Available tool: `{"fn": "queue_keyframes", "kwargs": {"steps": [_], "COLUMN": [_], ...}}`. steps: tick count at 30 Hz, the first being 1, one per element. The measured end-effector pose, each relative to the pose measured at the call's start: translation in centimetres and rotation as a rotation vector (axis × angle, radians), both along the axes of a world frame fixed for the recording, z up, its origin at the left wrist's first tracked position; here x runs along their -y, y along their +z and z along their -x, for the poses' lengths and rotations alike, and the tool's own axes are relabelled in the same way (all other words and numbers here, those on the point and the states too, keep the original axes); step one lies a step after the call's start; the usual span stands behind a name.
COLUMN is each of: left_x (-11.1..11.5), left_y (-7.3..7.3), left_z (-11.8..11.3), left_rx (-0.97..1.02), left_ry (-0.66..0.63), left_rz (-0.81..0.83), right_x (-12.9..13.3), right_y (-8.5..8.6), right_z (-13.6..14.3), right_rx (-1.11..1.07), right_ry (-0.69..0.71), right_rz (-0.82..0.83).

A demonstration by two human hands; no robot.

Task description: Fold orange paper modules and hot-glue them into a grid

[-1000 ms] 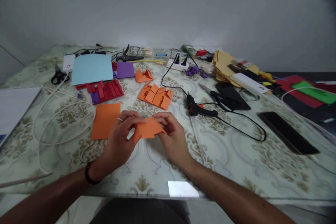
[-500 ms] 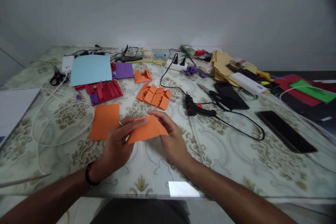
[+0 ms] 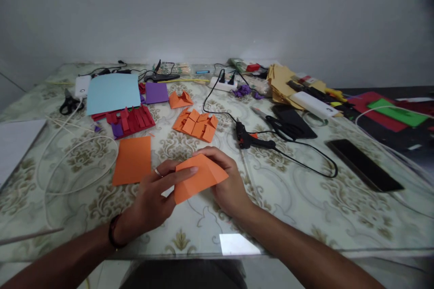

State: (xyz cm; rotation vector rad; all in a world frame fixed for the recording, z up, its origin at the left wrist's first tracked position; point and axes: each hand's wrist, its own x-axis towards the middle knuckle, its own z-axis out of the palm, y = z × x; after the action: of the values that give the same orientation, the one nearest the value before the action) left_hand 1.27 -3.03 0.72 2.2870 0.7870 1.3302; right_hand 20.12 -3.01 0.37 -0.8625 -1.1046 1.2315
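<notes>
Between my hands, above the table's near half, is a piece of orange paper with crease lines across it. My left hand grips its left edge, index finger lying on top. From the right, my right hand holds the other side, its fingers partly hidden behind the paper. A flat orange sheet lies on the table just left of my left hand. Farther back sit a group of folded orange pieces and a smaller folded orange piece.
A black glue gun with its cord and black scissors lie to the right, near a dark phone. Folded red pieces, a light blue sheet and a looped white cable are on the left.
The orange paper has tilted and turned in my hands, showing more of its creased face. Both hands have shifted slightly, and the whole view has drifted a little.
</notes>
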Motion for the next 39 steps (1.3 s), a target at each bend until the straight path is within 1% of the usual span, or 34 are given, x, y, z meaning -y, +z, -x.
{"fn": "queue_keyframes", "kwargs": {"steps": [3, 6, 9, 11, 13, 14, 17, 19, 21, 24, 26, 29, 31, 34, 39], "left_x": [-0.3, -1.0, -1.9, -2.1, -2.0, -1.8, -1.5, -1.5, -1.8, -2.3, -2.5, -2.7, -2.8, -2.9, -2.9], "left_y": [0.4, 0.4, 0.1, -0.1, 0.1, 0.3, 1.1, 1.2, 0.8, -0.3, -0.8, -0.9, -0.5, 0.0, 0.4], "left_z": [0.3, 0.7, 1.3, 1.6, 1.8, 1.8, 1.7, 1.5, 1.3, 1.2, 1.2, 1.1, 1.1, 1.1, 1.2], "left_rx": [0.053, 0.165, 0.234, 0.229, 0.187, 0.159, 0.056, -0.015, -0.064, -0.016, 0.056, 0.152, 0.147, 0.073, 0.013], "left_ry": [-0.024, -0.056, -0.065, -0.084, -0.109, -0.124, -0.147, -0.078, -0.002, 0.012, 0.015, 0.019, 0.025, 0.061, 0.130], "left_rz": [0.117, 0.293, 0.440, 0.496, 0.532, 0.552, 0.608, 0.586, 0.565, 0.627, 0.724, 0.879, 0.945, 0.962, 0.899], "right_x": [-0.3, -0.9, -1.5, -1.8, -1.9, -1.9, -1.8, -1.8, -1.9, -2.0, -2.1, -2.1, -2.1, -2.0, -2.0], "right_y": [0.4, 0.7, 0.8, 0.8, 0.8, 0.8, 0.9, 0.9, 0.8, 0.6, 0.5, 0.3, 0.3, 0.3, 0.8], "right_z": [-0.1, -0.7, -1.9, -2.6, -2.8, -2.8, -2.2, -1.8, -1.6, -1.6, -1.8, -1.9, -1.9, -1.9, -1.8], "right_rx": [0.033, 0.040, 0.037, -0.016, -0.026, -0.003, 0.124, 0.201, 0.255, 0.295, 0.322, 0.370, 0.389, 0.390, 0.430], "right_ry": [0.015, 0.084, 0.227, 0.351, 0.411, 0.398, 0.295, 0.267, 0.270, 0.258, 0.235, 0.207, 0.202, 0.209, 0.199], "right_rz": [0.021, 0.035, 0.023, 0.023, 0.060, 0.090, 0.188, 0.225, 0.239, 0.249, 0.258, 0.272, 0.277, 0.276, 0.256]}}
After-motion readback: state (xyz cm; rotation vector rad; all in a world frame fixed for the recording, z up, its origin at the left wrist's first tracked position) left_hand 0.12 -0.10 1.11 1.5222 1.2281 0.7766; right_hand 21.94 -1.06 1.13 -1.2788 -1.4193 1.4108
